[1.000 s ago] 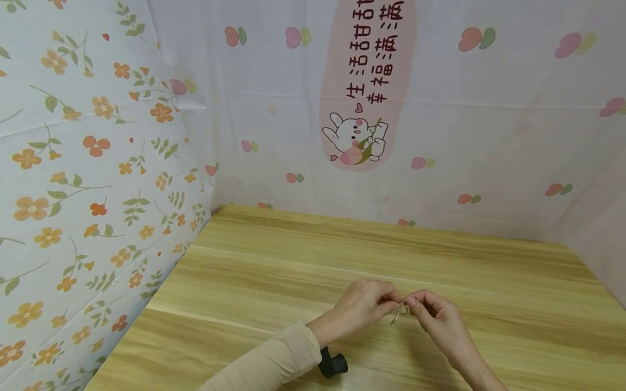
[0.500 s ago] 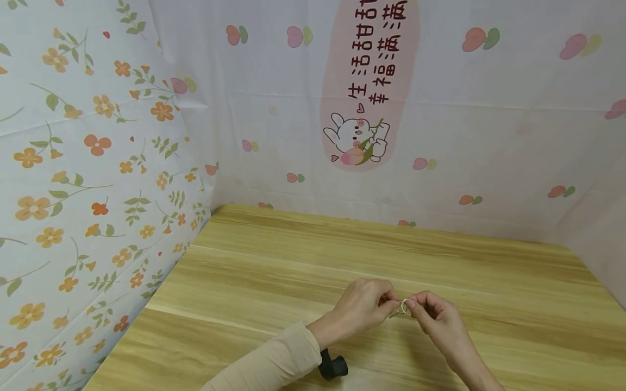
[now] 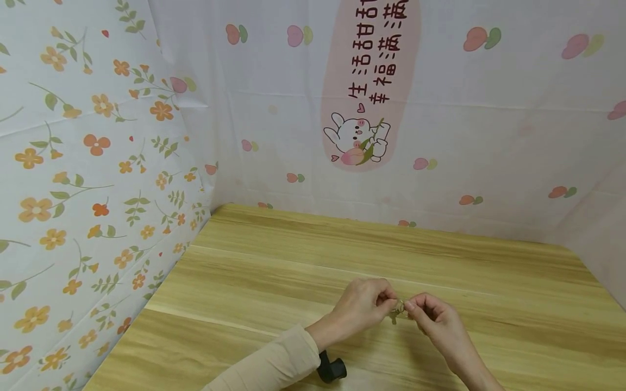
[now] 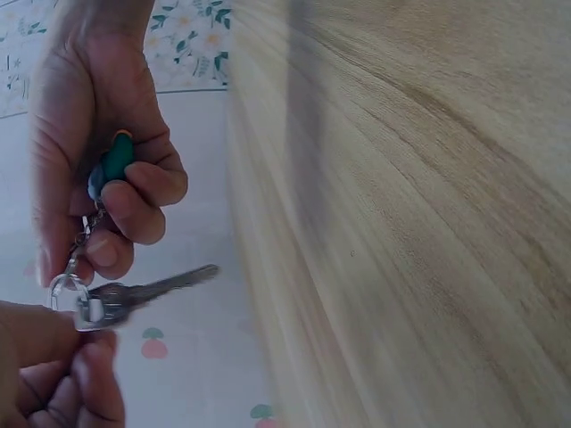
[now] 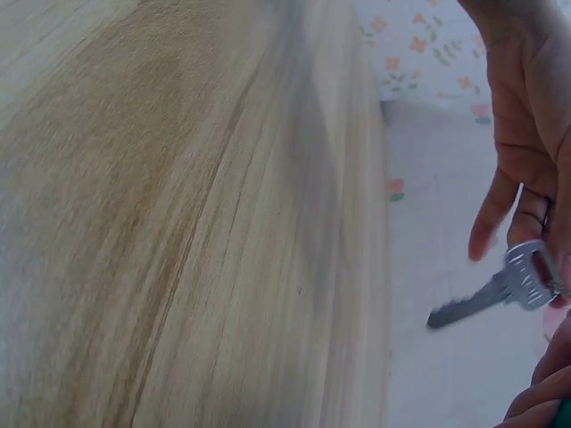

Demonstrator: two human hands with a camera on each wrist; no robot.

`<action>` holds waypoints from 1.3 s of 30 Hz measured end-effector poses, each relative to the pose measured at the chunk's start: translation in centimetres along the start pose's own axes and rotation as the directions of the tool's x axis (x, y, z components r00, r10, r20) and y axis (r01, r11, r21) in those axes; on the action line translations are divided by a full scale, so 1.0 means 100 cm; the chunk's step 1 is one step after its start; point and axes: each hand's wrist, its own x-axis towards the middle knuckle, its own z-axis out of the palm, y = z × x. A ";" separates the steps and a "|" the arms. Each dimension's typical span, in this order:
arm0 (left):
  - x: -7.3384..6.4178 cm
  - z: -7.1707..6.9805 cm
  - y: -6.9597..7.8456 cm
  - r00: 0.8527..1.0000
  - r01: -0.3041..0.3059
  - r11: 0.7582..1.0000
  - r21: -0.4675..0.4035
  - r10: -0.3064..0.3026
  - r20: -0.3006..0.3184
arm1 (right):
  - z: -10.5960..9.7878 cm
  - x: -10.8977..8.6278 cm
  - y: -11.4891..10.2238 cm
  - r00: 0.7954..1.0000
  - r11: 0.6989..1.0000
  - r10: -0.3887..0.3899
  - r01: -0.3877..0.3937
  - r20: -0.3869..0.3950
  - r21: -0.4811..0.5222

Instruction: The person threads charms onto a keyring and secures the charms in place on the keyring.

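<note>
My left hand (image 3: 359, 304) pinches a split key ring (image 4: 67, 279) at the end where a silver key (image 4: 161, 287) hangs. In the head view this small key (image 3: 394, 317) dangles just below the left fingertips, above the table. My right hand (image 3: 442, 323) faces the left one, its thumb and fingertips at the other side of the ring. The right fingers curl round a green charm (image 4: 116, 163), which a short metal chain joins to the ring. The charm is mostly hidden in that palm. In the right wrist view, the key's toothed blade (image 5: 464, 308) points away from the left fingers.
A wood-grain table (image 3: 269, 260) spreads under both hands. By the left sleeve (image 3: 274, 361) is a black object (image 3: 331, 368). White printed cloth (image 3: 274, 130) stands behind the table, and flowered cloth (image 3: 98, 179) along its left side.
The key has swung and turned beneath the fingertips. The ring showed more between the hands half a second ago. The left fingertips have shifted slightly left; both hands stay close together.
</note>
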 end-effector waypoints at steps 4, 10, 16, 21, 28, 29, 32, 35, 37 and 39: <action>0.004 0.003 0.000 0.993 -0.117 0.980 0.160 0.116 0.011 | -0.002 0.001 0.001 0.998 0.998 -0.042 0.044 0.045 -0.037; 0.005 0.002 0.004 0.985 -0.171 0.951 0.256 0.161 0.060 | -0.004 0.003 -0.001 0.994 0.998 -0.032 0.037 0.101 -0.046; 0.004 -0.002 0.006 0.985 -0.165 0.947 0.277 0.147 0.085 | -0.003 0.003 -0.001 0.994 0.999 -0.020 0.025 0.110 -0.044; 0.004 -0.004 0.006 0.995 -0.101 0.974 0.201 0.098 0.024 | -0.002 0.004 -0.002 0.995 0.999 -0.021 0.024 0.101 -0.027; 0.003 -0.004 0.007 0.999 0.041 0.999 -0.009 -0.041 0.013 | -0.002 0.004 -0.003 0.992 0.997 -0.055 0.050 0.111 0.051; 0.003 -0.004 0.007 1.000 0.027 1.000 0.005 -0.027 0.011 | -0.003 0.003 -0.003 0.992 0.997 -0.056 0.050 0.117 0.054; 0.003 -0.004 0.007 0.996 -0.085 0.990 0.116 0.085 0.004 | -0.004 0.002 -0.002 0.989 0.997 -0.056 0.048 0.137 0.062; 0.003 -0.005 0.007 0.981 -0.191 0.957 0.217 0.195 0.003 | -0.004 0.002 -0.002 0.985 0.996 -0.059 0.048 0.160 0.070; 0.003 -0.006 0.008 0.976 -0.216 0.945 0.244 0.217 0.020 | -0.004 0.002 -0.002 0.983 0.996 -0.065 0.054 0.170 0.068; 0.002 -0.007 0.009 0.977 -0.214 0.944 0.253 0.211 0.042 | -0.004 0.001 -0.002 0.982 0.996 -0.072 0.062 0.174 0.059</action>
